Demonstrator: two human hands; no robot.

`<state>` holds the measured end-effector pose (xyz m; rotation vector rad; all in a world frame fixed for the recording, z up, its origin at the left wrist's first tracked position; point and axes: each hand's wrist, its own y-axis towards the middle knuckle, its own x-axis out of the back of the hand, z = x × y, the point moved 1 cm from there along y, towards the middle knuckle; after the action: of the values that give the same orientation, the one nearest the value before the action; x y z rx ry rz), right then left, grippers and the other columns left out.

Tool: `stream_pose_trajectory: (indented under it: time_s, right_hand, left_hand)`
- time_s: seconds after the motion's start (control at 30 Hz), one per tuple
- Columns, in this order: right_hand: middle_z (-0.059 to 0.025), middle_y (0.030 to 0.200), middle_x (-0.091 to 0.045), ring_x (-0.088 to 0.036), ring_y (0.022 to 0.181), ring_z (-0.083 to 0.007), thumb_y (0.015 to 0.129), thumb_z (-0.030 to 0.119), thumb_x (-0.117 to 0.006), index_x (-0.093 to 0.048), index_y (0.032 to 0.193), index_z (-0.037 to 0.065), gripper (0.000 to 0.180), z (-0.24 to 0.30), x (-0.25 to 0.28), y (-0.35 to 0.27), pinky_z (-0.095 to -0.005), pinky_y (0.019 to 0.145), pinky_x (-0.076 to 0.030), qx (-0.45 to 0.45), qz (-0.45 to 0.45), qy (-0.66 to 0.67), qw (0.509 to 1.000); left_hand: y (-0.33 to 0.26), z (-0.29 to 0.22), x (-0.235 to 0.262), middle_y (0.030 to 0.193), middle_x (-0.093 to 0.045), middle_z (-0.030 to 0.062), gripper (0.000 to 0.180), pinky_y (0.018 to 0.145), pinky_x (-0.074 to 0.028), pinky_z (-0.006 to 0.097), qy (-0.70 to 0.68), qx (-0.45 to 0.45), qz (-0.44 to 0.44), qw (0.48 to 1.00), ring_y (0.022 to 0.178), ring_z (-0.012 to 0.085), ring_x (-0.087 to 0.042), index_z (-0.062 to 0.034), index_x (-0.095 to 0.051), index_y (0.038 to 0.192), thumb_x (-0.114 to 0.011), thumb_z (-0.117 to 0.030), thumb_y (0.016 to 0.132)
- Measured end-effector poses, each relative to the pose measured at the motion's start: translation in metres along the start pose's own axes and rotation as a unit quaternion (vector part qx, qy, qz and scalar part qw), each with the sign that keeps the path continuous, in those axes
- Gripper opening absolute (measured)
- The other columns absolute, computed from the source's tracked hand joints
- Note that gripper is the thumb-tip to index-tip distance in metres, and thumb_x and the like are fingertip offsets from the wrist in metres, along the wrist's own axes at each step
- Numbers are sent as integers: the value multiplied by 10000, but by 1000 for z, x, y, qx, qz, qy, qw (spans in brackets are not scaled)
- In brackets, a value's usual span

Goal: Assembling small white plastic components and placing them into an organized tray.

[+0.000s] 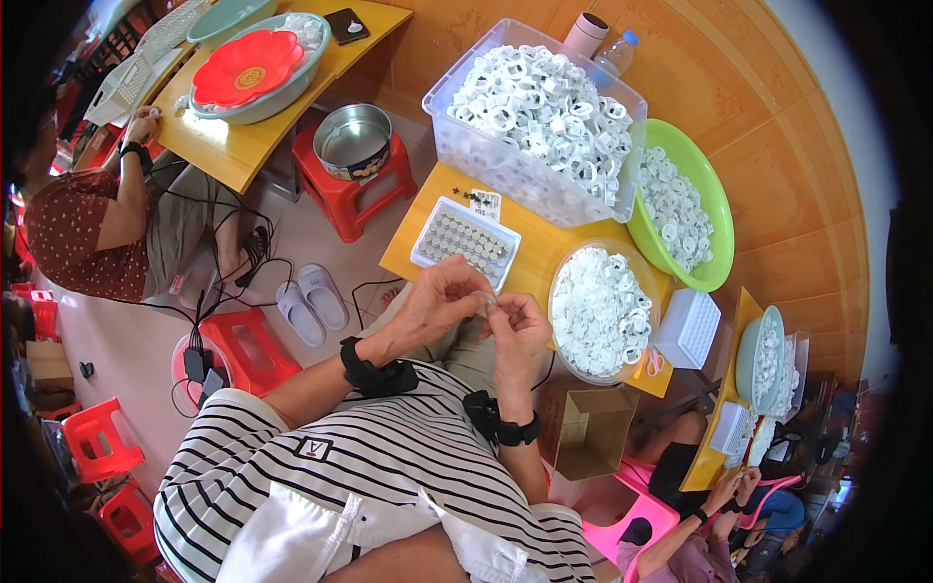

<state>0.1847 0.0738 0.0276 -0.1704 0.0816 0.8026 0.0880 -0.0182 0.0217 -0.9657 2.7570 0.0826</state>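
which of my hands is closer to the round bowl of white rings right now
Right. Your right hand is just beside the round bowl, almost at its rim. Your left hand is on the far side of the right one, nearer the small tray of grey caps.

Open brown cardboard box (pixel 587 430) beside the person's right knee, below the wooden table edge. Small white paper label with dark print (pixel 485 204) lying on the yellow tabletop, between the clear bin and the compartment tray. Dark phone, screen off (pixel 346 25), on far table.
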Motion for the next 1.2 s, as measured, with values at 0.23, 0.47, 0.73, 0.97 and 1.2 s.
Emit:
stream_pose_trajectory:
  time_s: [0.23, 0.47, 0.73, 0.97, 1.2]
  right_hand:
    - [-37, 720, -582, -537, 567, -75, 805, -6, -587, -550, 873, 1, 78, -2, -3, -1, -192, 500, -453, 5, -12, 27, 1000]
    - [-18, 713, -562, -528, 599, -49, 790, -14, -616, -544, 848, -17, 92, 2, -7, -2, -170, 528, -443, 49, -14, -55, 997]
    - [-25, 727, -577, -539, 595, -60, 788, -6, -622, -546, 846, -9, 96, -5, -7, -2, -194, 537, -468, 28, -6, -36, 999]
    - [-53, 764, -591, -573, 629, -99, 782, -26, -593, -560, 870, -5, 96, -2, -1, -2, -243, 565, -525, -48, -18, 146, 988]
    - [-51, 768, -588, -574, 643, -98, 778, -36, -586, -556, 867, -4, 99, -1, 2, -1, -247, 578, -531, -53, 3, 149, 987]
  left_hand:
    - [1, -1, 2, 866, -484, 13, 99, 629, -463, 212, 13, -4, 3, 1000, 730, 75, -561, 11, -609, 887, -603, -12, 792]
    - [2, 1, 4, 878, -488, 28, 87, 632, -456, 216, 4, 5, 1, 1000, 715, 85, -541, 13, -601, 874, -597, -29, 797]
    - [-1, 4, 9, 853, -458, 16, 97, 621, -432, 216, 46, -4, -2, 999, 703, 78, -515, 2, -611, 887, -588, -52, 809]
    - [-2, -2, 4, 839, -458, -1, 130, 580, -383, 197, 20, -7, 1, 1000, 669, 53, -438, -24, -642, 911, -600, -20, 788]
    - [-2, -7, -1, 837, -459, -5, 147, 590, -384, 192, 8, -7, 12, 1000, 689, 49, -449, -18, -641, 923, -597, 3, 784]
